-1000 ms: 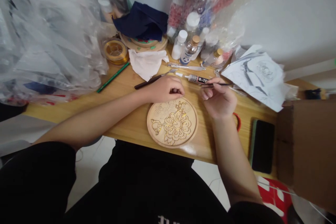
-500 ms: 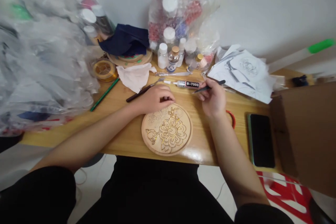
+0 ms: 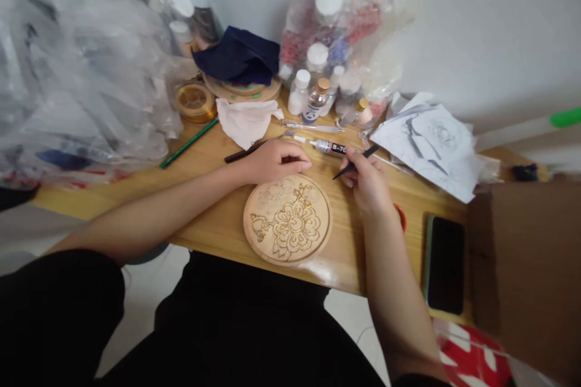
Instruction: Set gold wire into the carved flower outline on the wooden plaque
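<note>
Here's the disc [image 3: 288, 219]: round, pale wood, gold-lined flower [image 3: 297, 227], flat on the table [image 3: 349, 248] just below the left hand [image 3: 281, 160]. Those fingers curl; gripping anything? Can't tell. Right hand [image 3: 367, 178] pinches the black tool [image 3: 344, 171], slim, slanting, its tapered tip aimed lower left, discward.

Disc [image 3: 287, 221] on table [image 3: 348, 236] | glue tube [image 3: 327, 146] behind disc | phone [image 3: 445, 265] right | papers [image 3: 433, 142] behind phone

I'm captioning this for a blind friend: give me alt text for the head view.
A right hand holds a dark pointed tool near a round wooden board bearing a gold-lined flower, the left hand at its far edge. Bottles, a tube and papers sit beyond.
</note>
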Tool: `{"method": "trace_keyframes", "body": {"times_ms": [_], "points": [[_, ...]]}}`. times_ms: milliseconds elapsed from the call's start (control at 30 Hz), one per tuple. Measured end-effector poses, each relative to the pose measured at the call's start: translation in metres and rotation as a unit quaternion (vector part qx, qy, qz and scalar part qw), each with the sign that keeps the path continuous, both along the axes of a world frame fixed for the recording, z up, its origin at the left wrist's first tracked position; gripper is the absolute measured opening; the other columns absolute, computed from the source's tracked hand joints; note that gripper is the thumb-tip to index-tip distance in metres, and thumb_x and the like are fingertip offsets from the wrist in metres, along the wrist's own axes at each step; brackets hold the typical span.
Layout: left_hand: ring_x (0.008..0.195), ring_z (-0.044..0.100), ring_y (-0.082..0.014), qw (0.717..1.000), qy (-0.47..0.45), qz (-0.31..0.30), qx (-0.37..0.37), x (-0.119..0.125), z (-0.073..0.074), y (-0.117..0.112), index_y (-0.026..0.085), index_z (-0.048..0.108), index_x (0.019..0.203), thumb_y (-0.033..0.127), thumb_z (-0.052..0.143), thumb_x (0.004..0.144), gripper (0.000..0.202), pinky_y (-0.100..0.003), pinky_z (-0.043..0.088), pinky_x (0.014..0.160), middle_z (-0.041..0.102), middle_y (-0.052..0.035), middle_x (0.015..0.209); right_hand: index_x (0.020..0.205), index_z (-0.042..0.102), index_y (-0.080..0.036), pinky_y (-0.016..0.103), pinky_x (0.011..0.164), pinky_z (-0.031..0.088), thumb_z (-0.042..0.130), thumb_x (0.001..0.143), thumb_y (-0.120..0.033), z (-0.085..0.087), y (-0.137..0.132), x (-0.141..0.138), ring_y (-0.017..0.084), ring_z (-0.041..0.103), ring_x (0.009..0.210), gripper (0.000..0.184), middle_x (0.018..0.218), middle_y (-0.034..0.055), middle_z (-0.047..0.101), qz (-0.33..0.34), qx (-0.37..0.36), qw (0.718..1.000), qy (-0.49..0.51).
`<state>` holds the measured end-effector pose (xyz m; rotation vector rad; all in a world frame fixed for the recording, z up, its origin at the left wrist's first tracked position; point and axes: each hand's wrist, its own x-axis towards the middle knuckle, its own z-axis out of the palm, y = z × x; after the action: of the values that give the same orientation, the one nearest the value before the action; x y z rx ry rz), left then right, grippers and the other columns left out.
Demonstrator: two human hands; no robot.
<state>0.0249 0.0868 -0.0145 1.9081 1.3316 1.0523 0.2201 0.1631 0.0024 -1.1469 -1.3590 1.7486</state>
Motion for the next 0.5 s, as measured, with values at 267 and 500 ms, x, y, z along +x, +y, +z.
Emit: {"method": "trace_keyframes", "body": {"times_ms": [267, 500], "points": [[0.075, 0.062, -0.0119, 1.000, -0.006, 0.006, -0.013, -0.0005, -0.0005, 0.0002, 0.019, 0.071, 0.078, 0.020, 0.062, 0.083, 0.011, -0.026, 0.047, 0.074, 0.072, -0.0010, 0.078, 0.047, 0.051, -0.019, 0.018, 0.031, 0.016, 0.074, 0.070, -0.053, -0.0020, -0.0043, -0.0003, 0.003, 0.029, 0.034, 0.048, 0.041, -0.0061, 0.038, -0.005, 0.052, 0.998, -0.029], [0.071, 0.061, -0.0102, 1.000, -0.011, -0.002, -0.016, 0.0000, 0.0011, -0.0009, 0.017, 0.071, 0.076, 0.015, 0.062, 0.081, 0.011, -0.024, 0.045, 0.072, 0.071, -0.0016, 0.077, 0.049, 0.053, -0.018, 0.020, 0.032, 0.015, 0.067, 0.078, -0.050, -0.0040, -0.0097, -0.0052, 0.003, 0.026, 0.032, 0.046, 0.037, -0.0071, 0.035, -0.010, 0.100, 0.995, -0.008]]}}
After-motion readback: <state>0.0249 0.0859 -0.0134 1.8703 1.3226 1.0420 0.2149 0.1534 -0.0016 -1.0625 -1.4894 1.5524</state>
